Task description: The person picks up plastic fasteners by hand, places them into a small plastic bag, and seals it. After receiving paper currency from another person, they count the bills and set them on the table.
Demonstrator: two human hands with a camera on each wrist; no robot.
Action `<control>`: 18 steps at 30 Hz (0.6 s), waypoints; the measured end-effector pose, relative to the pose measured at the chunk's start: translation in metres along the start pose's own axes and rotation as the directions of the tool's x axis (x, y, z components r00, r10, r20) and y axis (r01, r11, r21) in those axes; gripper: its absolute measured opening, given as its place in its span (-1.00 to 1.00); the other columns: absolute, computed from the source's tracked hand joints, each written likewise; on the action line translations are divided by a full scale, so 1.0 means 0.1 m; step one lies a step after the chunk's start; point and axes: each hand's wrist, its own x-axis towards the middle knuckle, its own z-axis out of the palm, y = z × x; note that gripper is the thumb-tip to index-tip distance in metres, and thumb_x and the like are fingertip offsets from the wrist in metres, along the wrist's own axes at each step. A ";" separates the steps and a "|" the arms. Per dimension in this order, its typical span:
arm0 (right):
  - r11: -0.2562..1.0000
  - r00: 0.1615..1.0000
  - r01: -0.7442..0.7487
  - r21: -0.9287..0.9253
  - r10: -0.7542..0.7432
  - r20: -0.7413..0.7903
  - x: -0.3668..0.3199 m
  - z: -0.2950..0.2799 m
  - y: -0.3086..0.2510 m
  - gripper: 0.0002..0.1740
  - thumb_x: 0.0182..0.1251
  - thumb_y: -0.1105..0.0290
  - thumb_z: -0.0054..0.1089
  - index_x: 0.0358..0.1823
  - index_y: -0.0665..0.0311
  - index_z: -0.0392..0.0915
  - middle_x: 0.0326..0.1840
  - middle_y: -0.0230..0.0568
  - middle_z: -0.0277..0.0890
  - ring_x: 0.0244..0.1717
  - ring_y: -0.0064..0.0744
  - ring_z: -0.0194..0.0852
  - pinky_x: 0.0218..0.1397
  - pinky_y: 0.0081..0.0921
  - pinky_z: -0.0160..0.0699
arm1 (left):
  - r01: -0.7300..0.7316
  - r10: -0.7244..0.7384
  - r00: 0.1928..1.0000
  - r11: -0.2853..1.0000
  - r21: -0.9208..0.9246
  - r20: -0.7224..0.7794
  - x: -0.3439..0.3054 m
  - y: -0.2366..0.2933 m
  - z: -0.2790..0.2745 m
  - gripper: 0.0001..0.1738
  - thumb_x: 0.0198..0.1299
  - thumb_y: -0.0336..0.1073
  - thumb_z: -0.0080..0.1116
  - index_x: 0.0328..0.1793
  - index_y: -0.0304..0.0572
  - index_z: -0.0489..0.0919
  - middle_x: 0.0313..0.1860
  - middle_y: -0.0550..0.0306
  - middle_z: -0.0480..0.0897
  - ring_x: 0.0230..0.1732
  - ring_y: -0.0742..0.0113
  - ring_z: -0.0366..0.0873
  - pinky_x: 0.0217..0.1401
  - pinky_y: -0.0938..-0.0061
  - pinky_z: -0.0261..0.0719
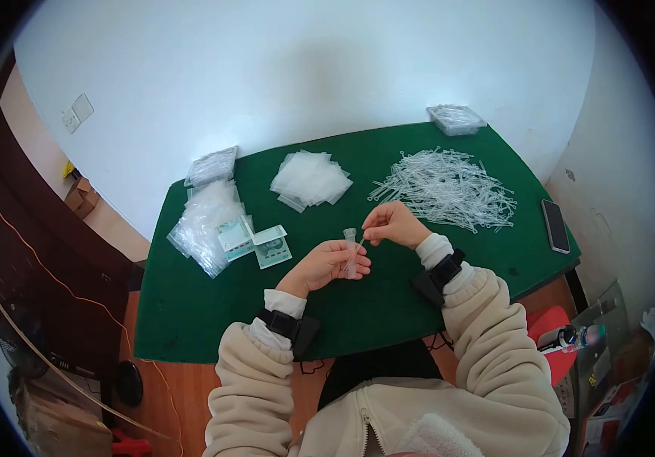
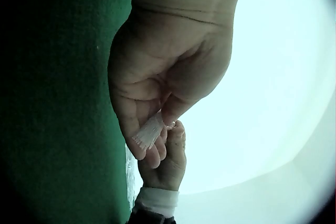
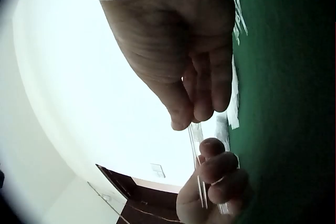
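My left hand grips a small bundle of thin clear plastic sticks between thumb and fingers. Its fanned end spreads past the palm in the left wrist view. Close beside the bundle's upper end, the fingertips of my right hand are pinched together. From that pinch, a slim clear stick runs down toward the left hand in the right wrist view. A large loose pile of clear sticks with looped ends lies just beyond the right hand.
A green-covered table carries clear bags at back centre and filled bags at left, with green banknotes by them. Plastic boxes stand at the back corners. A phone lies at the right edge.
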 end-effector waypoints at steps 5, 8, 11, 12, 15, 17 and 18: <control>0.999 0.994 -0.049 0.014 0.047 0.095 -0.01 0.00 0.00 -0.83 0.05 0.52 0.24 -0.31 0.43 0.56 -0.47 -0.25 0.57 -0.49 -0.57 0.51 -0.36 -0.65 0.53 | 0.014 -0.014 1.000 1.000 -0.013 0.015 -0.02 0.03 0.02 -0.71 0.26 -0.23 -0.05 -0.03 -0.31 0.43 -0.16 -0.02 0.56 -0.14 0.20 0.57 -0.07 0.42 0.54; 0.996 0.986 -0.083 0.041 0.076 0.146 -0.01 0.02 -0.01 -0.84 0.05 0.52 0.24 -0.32 0.43 0.56 -0.45 -0.24 0.57 -0.48 -0.57 0.51 -0.35 -0.65 0.53 | 0.026 -0.026 0.999 1.000 0.009 0.030 -0.01 0.01 0.01 -0.71 0.27 -0.23 -0.06 -0.03 -0.31 0.43 -0.16 -0.02 0.56 -0.13 0.20 0.58 -0.06 0.42 0.54; 0.998 0.998 0.057 0.006 -0.057 0.030 0.02 0.05 0.07 -0.86 0.04 0.53 0.24 -0.34 0.42 0.57 -0.45 -0.25 0.57 -0.46 -0.58 0.51 -0.32 -0.66 0.53 | 0.047 -0.049 0.998 0.997 0.058 0.030 0.00 0.00 0.01 -0.71 0.27 -0.22 -0.06 -0.03 -0.29 0.44 -0.15 -0.01 0.56 -0.13 0.21 0.58 -0.06 0.42 0.55; 0.998 0.998 0.057 0.005 -0.057 0.031 0.02 0.05 0.08 -0.86 0.04 0.53 0.24 -0.34 0.42 0.57 -0.45 -0.25 0.57 -0.46 -0.58 0.51 -0.32 -0.66 0.53 | 0.044 -0.046 0.998 0.997 0.063 0.037 0.00 0.00 0.02 -0.71 0.27 -0.23 -0.06 -0.03 -0.29 0.44 -0.16 -0.01 0.56 -0.13 0.21 0.58 -0.06 0.42 0.55; 0.992 0.995 0.090 -0.085 -0.094 -0.043 0.02 0.07 0.07 -0.87 0.01 0.53 0.26 -0.37 0.39 0.57 -0.45 -0.29 0.56 -0.44 -0.59 0.51 -0.31 -0.66 0.52 | 0.038 -0.042 0.998 0.996 0.075 0.052 -0.01 0.01 0.03 -0.72 0.27 -0.23 -0.06 -0.04 -0.29 0.44 -0.17 -0.01 0.57 -0.13 0.21 0.58 -0.05 0.42 0.55; 0.983 0.989 0.130 -0.134 -0.138 -0.053 0.02 0.09 0.08 -0.87 0.02 0.54 0.26 -0.37 0.39 0.57 -0.45 -0.30 0.57 -0.44 -0.61 0.51 -0.31 -0.67 0.51 | 0.039 -0.043 0.998 0.996 0.075 0.054 -0.02 0.00 0.03 -0.74 0.28 -0.27 -0.08 -0.04 -0.31 0.44 -0.18 0.00 0.57 -0.14 0.23 0.58 -0.06 0.43 0.55; 0.969 0.982 0.167 -0.183 -0.181 -0.060 0.03 0.09 0.09 -0.88 0.02 0.54 0.27 -0.36 0.38 0.57 -0.45 -0.31 0.57 -0.43 -0.63 0.51 -0.32 -0.68 0.50 | 0.039 -0.043 0.998 0.996 0.075 0.055 -0.02 0.00 0.03 -0.75 0.28 -0.29 -0.09 -0.04 -0.31 0.44 -0.18 0.00 0.57 -0.15 0.23 0.58 -0.07 0.43 0.55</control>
